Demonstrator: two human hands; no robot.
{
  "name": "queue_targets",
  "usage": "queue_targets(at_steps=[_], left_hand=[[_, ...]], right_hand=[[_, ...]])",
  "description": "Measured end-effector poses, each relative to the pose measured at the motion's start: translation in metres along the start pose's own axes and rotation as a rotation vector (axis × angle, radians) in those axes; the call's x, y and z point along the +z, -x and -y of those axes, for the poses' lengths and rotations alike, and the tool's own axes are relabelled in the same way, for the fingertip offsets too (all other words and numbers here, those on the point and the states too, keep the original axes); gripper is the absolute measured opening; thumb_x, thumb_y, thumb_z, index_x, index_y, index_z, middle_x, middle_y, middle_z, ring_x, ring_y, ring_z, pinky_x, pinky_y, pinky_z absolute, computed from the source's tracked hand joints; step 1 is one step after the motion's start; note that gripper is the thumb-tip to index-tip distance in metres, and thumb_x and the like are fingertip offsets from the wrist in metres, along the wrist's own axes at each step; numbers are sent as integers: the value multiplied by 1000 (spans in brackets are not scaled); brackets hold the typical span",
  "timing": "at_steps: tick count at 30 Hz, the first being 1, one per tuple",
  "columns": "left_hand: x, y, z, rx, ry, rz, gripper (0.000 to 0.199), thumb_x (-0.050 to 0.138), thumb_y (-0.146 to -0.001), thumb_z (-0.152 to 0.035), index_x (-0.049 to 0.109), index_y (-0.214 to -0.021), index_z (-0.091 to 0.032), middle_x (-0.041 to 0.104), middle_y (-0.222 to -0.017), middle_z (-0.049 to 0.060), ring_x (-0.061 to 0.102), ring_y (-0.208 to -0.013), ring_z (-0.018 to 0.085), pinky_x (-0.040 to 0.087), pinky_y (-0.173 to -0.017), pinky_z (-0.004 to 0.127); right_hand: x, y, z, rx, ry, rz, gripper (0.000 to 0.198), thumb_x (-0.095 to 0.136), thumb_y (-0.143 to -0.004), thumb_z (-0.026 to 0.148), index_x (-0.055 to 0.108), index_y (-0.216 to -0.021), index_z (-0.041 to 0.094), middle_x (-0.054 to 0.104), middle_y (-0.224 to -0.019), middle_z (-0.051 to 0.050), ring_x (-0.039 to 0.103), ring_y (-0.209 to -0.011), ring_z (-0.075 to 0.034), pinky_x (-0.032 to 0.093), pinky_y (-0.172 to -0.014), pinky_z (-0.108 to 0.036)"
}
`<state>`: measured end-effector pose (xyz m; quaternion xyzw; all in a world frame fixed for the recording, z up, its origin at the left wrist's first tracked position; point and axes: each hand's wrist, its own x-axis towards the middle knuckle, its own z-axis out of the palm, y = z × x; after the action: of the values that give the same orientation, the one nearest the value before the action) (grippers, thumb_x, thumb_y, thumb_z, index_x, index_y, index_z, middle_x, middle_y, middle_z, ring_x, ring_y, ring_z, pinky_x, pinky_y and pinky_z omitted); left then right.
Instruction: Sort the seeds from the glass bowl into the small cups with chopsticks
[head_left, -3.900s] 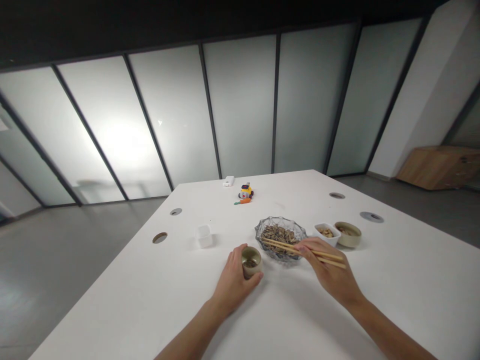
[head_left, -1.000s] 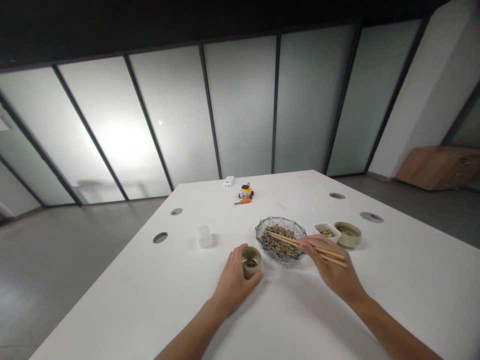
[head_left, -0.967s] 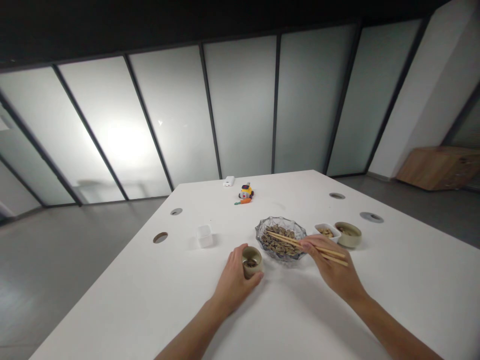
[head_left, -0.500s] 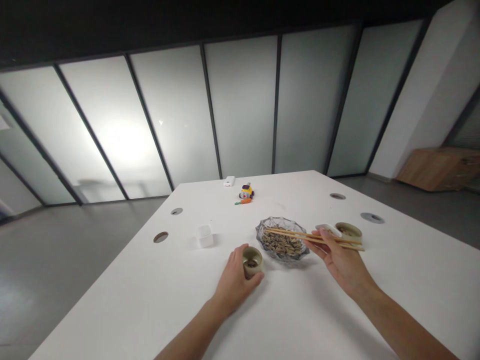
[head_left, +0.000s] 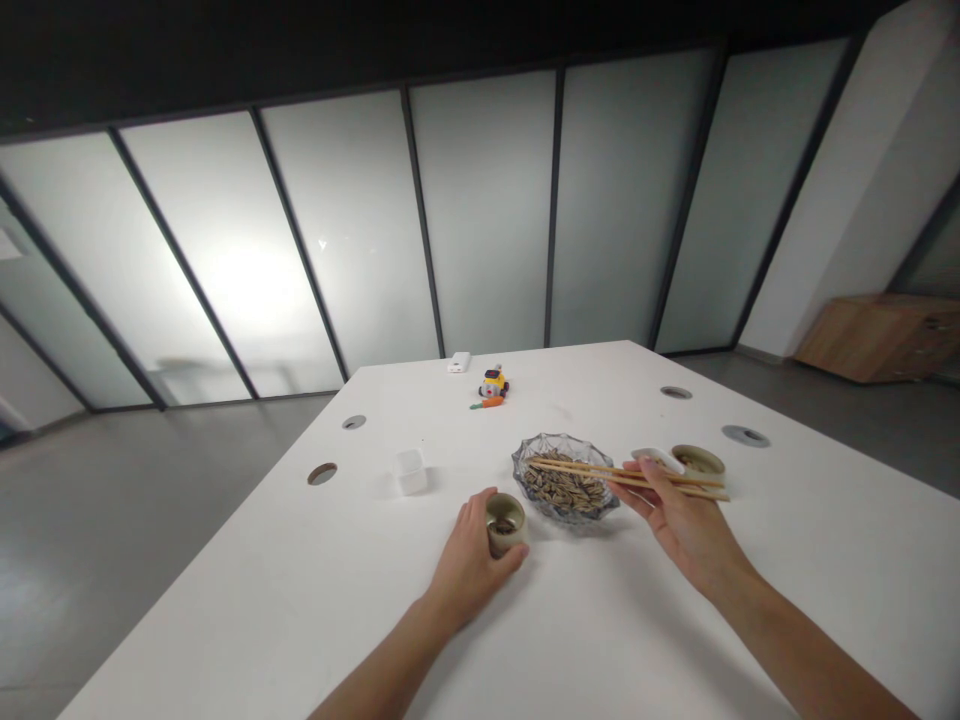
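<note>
An office, judging by frosted partitions (head_left: 484,220) and cabinet (head_left: 870,340).

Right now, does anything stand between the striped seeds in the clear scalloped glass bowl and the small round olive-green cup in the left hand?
Only the glass bowl itself: its near-left wall separates the striped seeds from the cup. No other visible object lies between.

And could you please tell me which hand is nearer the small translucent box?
The left hand, right of the box; the right hand, farther right, beside the glass bowl.

Glossy glass-like bowl (head_left: 576,514), matt wooden chopsticks (head_left: 592,468), smooth ceramic-looking cup (head_left: 505,508), translucent plastic box (head_left: 411,483), smooth matt tabletop (head_left: 300,590).
</note>
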<state>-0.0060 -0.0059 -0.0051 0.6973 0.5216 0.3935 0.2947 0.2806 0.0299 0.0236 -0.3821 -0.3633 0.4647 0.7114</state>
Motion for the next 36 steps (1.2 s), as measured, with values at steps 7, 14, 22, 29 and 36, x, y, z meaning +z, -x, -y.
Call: queue_targets(at_steps=[7,14,22,29,36], left_hand=[[0,0,1,2,-8,5,72,78,-79,-29,53,-146,-22,64,-146,15,58,-139,34,41,-124,52],[0,-1,1,9,3,-6,71,79,-77,-26,54,-144,-23,65,-144,14,59,-138,34,43,-123,51],[3,-2,5,-37,35,-61,74,80,-75,-25,52,-143,-22,65,-144,15,60,-137,33,43,-122,51],[1,-9,14,-131,22,-353,72,79,-77,-31,49,-141,-19,65,-138,16,61,-133,35,46,-118,54],[3,-9,16,-124,14,-373,75,78,-76,-32,48,-143,-18,62,-140,17,58,-136,36,44,-119,54]], right_hand=[[4,5,2,23,3,49,35,94,-75,56,78,-82,26,81,-89,0,81,-89,-21,73,-88,-43],[0,1,2,-18,2,8,31,94,-77,52,75,-81,27,81,-89,0,81,-86,-22,73,-89,-45],[2,3,4,-74,112,18,40,89,-78,64,76,-77,26,80,-88,-2,80,-86,-24,72,-85,-49],[10,33,16,-468,680,303,36,68,-98,59,83,-84,29,81,-86,-7,79,-83,-27,68,-76,-39],[25,61,19,-793,843,648,16,67,-102,25,80,-110,30,82,-97,-7,80,-84,-23,65,-74,-31]])
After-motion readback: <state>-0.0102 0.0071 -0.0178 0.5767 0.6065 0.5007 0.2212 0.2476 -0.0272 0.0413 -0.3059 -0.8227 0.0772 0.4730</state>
